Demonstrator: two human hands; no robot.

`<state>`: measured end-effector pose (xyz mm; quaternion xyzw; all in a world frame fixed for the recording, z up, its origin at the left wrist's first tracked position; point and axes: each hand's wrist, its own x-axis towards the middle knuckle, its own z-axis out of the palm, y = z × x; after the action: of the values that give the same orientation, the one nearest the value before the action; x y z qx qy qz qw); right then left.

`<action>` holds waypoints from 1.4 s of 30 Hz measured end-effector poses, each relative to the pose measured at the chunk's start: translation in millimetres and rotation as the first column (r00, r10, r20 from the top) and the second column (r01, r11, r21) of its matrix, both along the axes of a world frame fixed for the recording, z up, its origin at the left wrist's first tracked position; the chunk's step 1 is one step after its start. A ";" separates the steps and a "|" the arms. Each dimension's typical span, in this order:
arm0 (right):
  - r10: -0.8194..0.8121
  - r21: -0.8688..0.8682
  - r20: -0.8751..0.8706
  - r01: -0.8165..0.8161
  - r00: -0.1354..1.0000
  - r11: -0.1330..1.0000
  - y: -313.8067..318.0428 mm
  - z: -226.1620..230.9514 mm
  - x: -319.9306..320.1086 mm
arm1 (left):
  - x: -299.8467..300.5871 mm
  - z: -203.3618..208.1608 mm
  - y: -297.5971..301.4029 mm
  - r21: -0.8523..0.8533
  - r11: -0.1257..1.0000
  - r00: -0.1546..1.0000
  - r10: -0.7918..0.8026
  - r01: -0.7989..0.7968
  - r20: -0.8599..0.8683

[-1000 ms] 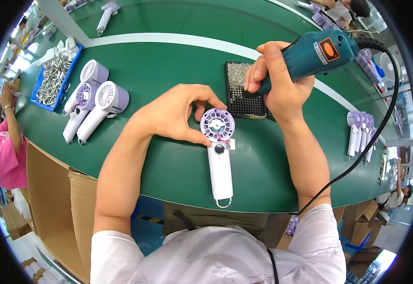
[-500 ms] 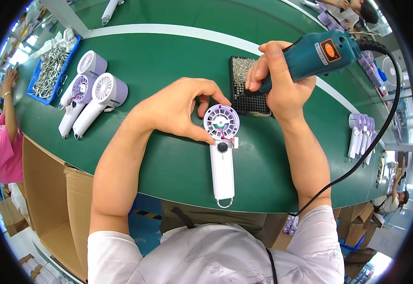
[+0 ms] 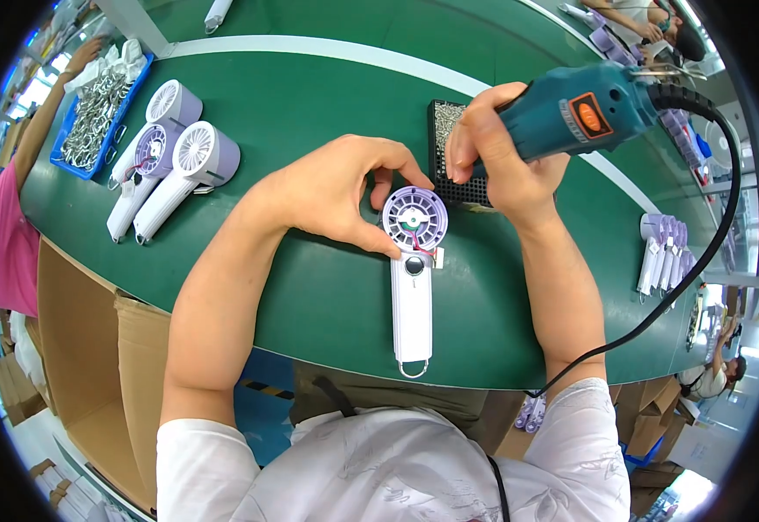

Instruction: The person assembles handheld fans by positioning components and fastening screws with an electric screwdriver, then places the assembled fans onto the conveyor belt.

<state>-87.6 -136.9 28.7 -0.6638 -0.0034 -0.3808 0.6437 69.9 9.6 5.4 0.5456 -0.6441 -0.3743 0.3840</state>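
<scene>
Handheld fan [image 3: 412, 304] sits right at the left hand's [image 3: 331, 196] fingertips, on the green table [image 3: 327, 304]; thumb and fingers curl round its head rim. Looks part-built: end loop fitted, wiring exposed, front grille left to do, I'd judge. Right hand [image 3: 514, 170] wraps teal power driver [image 3: 562, 113], bit hidden. Black tray [image 3: 464, 193] partly under right hand. Left of left hand: three fans [image 3: 167, 204], two grilled, one open.

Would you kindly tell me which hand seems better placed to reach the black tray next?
Probably the right hand: it holds the power tool near the black tray, while the left hand holds the centre fan.
</scene>
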 end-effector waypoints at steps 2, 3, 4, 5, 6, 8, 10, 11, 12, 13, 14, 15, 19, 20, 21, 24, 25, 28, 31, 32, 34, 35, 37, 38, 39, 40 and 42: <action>-0.059 -0.034 -0.028 0.058 0.998 0.998 4.3 2.3 4.5 | 0.2 2.4 0.3 -0.010 1.000 0.999 0.000 0.000 0.035; -0.118 -0.069 -0.051 0.114 0.992 0.991 6.5 3.9 6.1 | 0.2 1.8 0.8 -0.011 1.000 0.999 0.001 -0.001 0.036; -0.123 -0.028 -0.057 0.121 0.991 0.992 8.7 5.8 6.7 | 0.0 -0.1 1.3 -0.012 1.000 1.000 0.003 -0.003 0.025; -0.125 -0.031 -0.055 0.124 0.991 0.992 8.4 5.8 6.1 | -0.6 0.5 0.6 -0.016 1.000 1.000 0.002 -0.002 0.014; -0.148 -0.016 -0.059 0.147 0.987 0.989 7.9 4.8 5.3 | -1.1 2.7 0.3 -0.019 1.000 1.000 0.000 0.000 0.016; -0.170 -0.003 -0.062 0.170 0.984 0.985 7.5 4.0 4.3 | -3.1 9.2 0.6 0.069 0.997 1.000 0.026 -0.026 0.004; -0.228 0.047 -0.052 0.230 0.972 0.972 7.5 3.9 3.6 | -4.0 9.2 0.7 0.059 0.998 1.000 0.027 -0.026 -0.016; -0.226 0.044 -0.051 0.228 0.973 0.973 6.9 3.8 3.6 | -4.1 8.3 1.3 0.050 0.998 0.999 0.028 -0.026 -0.038; -0.231 0.059 -0.033 0.233 0.972 0.971 5.4 3.6 3.5 | -3.9 5.5 1.5 0.048 0.998 0.999 0.030 -0.028 -0.038; -0.236 0.073 -0.015 0.237 0.972 0.969 4.3 3.6 3.1 | -3.5 1.5 1.3 0.017 1.000 0.999 0.017 -0.017 -0.031; -0.228 0.086 -0.006 0.228 0.974 0.970 3.7 3.7 3.1 | -2.7 0.3 1.4 -0.013 1.000 1.000 0.006 -0.006 -0.024; -0.225 0.084 -0.007 0.225 0.974 0.971 3.8 4.0 3.2 | -1.9 0.0 1.9 -0.014 1.000 1.000 0.009 -0.010 -0.024; -0.217 0.092 0.028 0.214 0.976 0.973 6.4 9.5 0.1 | -1.8 0.3 1.2 0.006 1.000 1.000 0.005 -0.005 -0.002; -0.211 0.103 0.052 0.205 0.976 0.973 7.5 11.9 -0.6 | -1.0 -0.5 1.7 0.016 1.000 1.000 0.004 -0.004 0.003; -0.199 0.094 0.067 0.193 0.978 0.977 7.2 14.9 -2.3 | -0.2 -2.7 1.7 0.018 1.000 1.000 0.009 -0.009 -0.001; -0.125 0.131 0.176 0.103 0.976 0.986 11.8 30.6 -10.7 | 0.2 -5.7 0.4 -0.061 0.998 1.000 0.001 0.000 0.011; -0.091 0.078 0.180 0.078 0.980 0.994 11.3 32.7 -15.1 | 0.8 -3.5 0.7 -0.035 0.999 1.000 0.000 0.001 0.030; 0.093 -0.008 0.192 -0.093 0.977 0.996 17.1 44.5 -24.8 | 1.1 -2.8 2.0 -0.015 1.000 0.999 0.004 -0.004 0.042; 0.179 0.009 0.182 -0.183 0.967 0.983 30.7 39.7 -26.8 | -2.1 -1.2 -0.6 -0.019 1.000 1.000 0.000 0.000 0.023; 0.198 0.004 0.169 -0.202 0.965 0.979 36.0 36.3 -24.8 | -2.2 -0.1 0.9 -0.007 1.000 1.000 0.008 -0.008 0.017; 0.174 0.098 0.177 -0.193 0.969 0.976 48.1 35.3 -19.8 | -2.5 -1.2 2.8 -0.002 1.000 1.000 0.017 -0.017 0.010; 0.119 0.185 0.201 -0.157 0.972 0.970 56.8 36.8 -17.1 | -3.0 -1.8 2.4 -0.003 1.000 1.000 0.022 -0.022 0.001; 0.109 0.196 0.205 -0.150 0.973 0.969 60.3 35.3 -16.2 | -3.4 -2.8 1.5 -0.019 1.000 1.000 0.016 -0.016 0.011; 0.105 0.183 0.202 -0.143 0.974 0.973 60.5 34.7 -16.2 | -3.5 -2.5 1.2 -0.035 0.999 1.000 0.011 -0.010 0.024; 0.102 0.169 0.199 -0.136 0.975 0.976 60.6 34.3 -16.1 | -3.7 -2.2 1.2 -0.035 0.999 1.000 0.014 -0.013 0.023; 0.105 0.169 0.198 -0.140 0.974 0.976 60.3 34.2 -15.9 | -4.0 -2.0 1.3 -0.034 0.999 1.000 0.012 -0.011 0.024; 0.101 0.148 0.204 -0.132 0.974 0.980 59.6 33.9 -15.7 | -3.9 -2.3 1.1 -0.033 0.999 1.000 0.009 -0.008 0.024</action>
<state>-103.3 -77.3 62.6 -0.5677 -0.0751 -0.4047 0.7129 66.0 10.6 3.1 0.5463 -0.6524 -0.3555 0.3866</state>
